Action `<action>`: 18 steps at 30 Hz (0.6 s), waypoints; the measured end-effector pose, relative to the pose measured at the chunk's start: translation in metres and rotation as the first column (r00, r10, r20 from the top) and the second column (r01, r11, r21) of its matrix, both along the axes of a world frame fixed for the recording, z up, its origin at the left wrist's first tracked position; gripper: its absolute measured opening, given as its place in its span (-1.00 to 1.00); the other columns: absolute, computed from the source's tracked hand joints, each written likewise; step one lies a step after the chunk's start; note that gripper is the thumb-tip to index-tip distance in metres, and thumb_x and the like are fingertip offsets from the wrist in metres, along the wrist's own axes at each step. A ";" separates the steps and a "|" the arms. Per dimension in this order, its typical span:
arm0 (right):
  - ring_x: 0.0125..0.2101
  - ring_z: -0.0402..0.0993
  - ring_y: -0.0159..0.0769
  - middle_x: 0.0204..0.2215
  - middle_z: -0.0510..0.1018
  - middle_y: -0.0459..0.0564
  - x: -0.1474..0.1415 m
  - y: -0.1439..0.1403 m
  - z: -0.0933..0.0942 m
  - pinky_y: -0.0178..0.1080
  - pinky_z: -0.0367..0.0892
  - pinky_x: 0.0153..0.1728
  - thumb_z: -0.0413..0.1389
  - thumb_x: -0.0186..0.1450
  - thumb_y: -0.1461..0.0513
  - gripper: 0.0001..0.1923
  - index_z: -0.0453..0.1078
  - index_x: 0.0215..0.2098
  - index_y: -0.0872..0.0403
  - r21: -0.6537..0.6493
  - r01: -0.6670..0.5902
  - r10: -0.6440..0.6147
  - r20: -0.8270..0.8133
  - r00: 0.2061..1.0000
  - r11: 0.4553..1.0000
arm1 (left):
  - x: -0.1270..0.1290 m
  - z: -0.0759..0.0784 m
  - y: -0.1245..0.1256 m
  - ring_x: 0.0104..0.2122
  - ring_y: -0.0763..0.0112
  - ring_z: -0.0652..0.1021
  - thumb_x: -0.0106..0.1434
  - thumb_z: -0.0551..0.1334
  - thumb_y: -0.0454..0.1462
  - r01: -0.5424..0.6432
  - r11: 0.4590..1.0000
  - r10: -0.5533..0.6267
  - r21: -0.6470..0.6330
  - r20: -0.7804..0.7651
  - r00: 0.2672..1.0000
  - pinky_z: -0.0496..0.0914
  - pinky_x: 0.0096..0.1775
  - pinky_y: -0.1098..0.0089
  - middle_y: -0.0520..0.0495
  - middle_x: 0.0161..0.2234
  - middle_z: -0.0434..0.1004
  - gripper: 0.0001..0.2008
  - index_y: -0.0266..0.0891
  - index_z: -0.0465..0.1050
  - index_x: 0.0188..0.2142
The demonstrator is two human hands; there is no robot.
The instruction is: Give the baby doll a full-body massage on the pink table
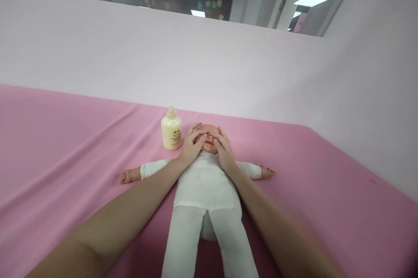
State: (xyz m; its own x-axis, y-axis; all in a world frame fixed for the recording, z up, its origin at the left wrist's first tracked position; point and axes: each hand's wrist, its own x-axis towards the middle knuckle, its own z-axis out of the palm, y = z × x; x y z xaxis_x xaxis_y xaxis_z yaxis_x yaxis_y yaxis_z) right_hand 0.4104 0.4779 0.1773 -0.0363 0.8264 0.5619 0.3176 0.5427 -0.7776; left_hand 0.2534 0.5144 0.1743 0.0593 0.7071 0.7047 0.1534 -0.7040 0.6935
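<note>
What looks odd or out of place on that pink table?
Nothing much stands out. The doll lies flat on the pink cloth, both hands on its head, and the lotion bottle stands upright, unspilled. The cloth is slightly creased.

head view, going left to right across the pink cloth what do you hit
doll's bare left-side hand → cream pump bottle of lotion → person's left hand on the doll's head → person's right hand → doll's other bare hand

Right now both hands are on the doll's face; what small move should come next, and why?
Probably slide both thumbs outward across the cheeks: the left hand and right hand already cup the doll at its face, fingers meeting near the nose.
</note>
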 end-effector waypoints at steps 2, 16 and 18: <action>0.40 -0.09 -0.15 0.33 0.24 -0.06 0.000 0.001 0.000 0.01 -0.16 0.39 -0.05 0.39 -0.11 -0.52 0.48 0.08 -0.11 0.009 -0.009 0.009 -0.013 1.000 1.000 | 0.000 0.001 -0.001 0.21 0.15 0.35 0.31 0.20 -0.17 -0.007 1.000 0.007 -0.006 -0.004 1.000 0.21 0.27 0.04 -0.19 0.17 0.35 -0.79 -0.17 0.57 -0.19; 0.44 -0.28 -0.24 0.43 -0.02 -0.26 0.002 0.011 -0.003 0.00 -0.25 0.42 0.04 0.34 -0.01 -0.41 0.19 0.32 -0.22 -0.193 -0.134 0.107 -0.142 0.984 0.972 | -0.002 -0.001 0.006 0.28 0.14 0.28 0.32 0.10 -0.21 0.055 0.995 -0.056 -0.082 -0.011 0.998 0.11 0.32 0.04 -0.11 0.25 0.28 -0.61 -0.10 0.50 0.08; 0.43 -0.22 -0.24 0.41 0.04 -0.26 0.002 0.017 -0.007 0.00 -0.22 0.41 0.10 0.30 0.00 -0.30 0.08 0.37 -0.22 -0.219 -0.180 0.127 -0.236 0.963 0.959 | -0.002 -0.001 0.006 0.28 0.15 0.27 0.31 0.10 -0.20 0.056 0.993 -0.057 -0.105 -0.002 0.998 0.11 0.33 0.06 -0.10 0.27 0.26 -0.60 -0.10 0.48 0.10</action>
State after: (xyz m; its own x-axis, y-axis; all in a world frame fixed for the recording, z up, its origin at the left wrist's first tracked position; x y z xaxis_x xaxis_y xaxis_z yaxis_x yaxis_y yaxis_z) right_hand 0.4128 0.4946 0.1701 -0.0717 0.9304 0.3596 0.0537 0.3636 -0.9300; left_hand 0.2513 0.5208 0.1731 0.1046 0.7728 0.6260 0.1193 -0.6347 0.7635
